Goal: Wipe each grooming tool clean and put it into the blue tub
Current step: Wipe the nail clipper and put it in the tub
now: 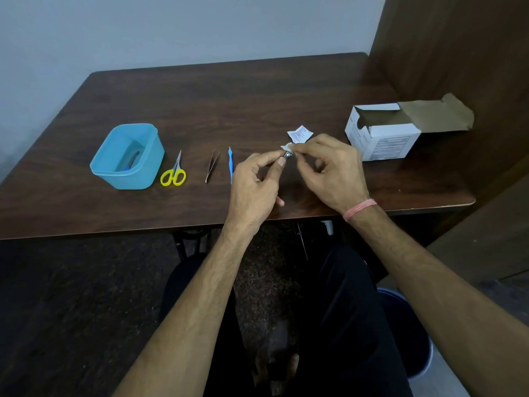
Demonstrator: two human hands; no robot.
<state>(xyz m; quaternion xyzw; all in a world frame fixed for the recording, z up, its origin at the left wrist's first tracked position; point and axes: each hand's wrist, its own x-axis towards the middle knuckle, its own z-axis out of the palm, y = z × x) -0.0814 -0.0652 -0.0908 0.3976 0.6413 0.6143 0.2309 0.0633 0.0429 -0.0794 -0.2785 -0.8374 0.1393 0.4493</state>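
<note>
Hands met over the near middle of the dark wooden table as a seated person cleaned a small metal grooming tool (probably a nail clipper, though most of it was hidden). The left hand pinched the tool between thumb and forefinger, holding it just above the tabletop; the right hand, a pink thread band at its wrist, pinched a small white wipe against the tool's upper end, its other fingers loosely curled. To do this step well, the left hand would likely need to turn the tool so every face met the wipe, with the pinch kept low and firm so the slick metal did not slip.

Just beyond the hands lay a torn white sachet. To the left, in a row, waited a blue-handled cuticle tool, steel tweezers and yellow-handled scissors, none yet in the blue tub, which already held one item, too dim to name. An opened white carton stood at far right.
</note>
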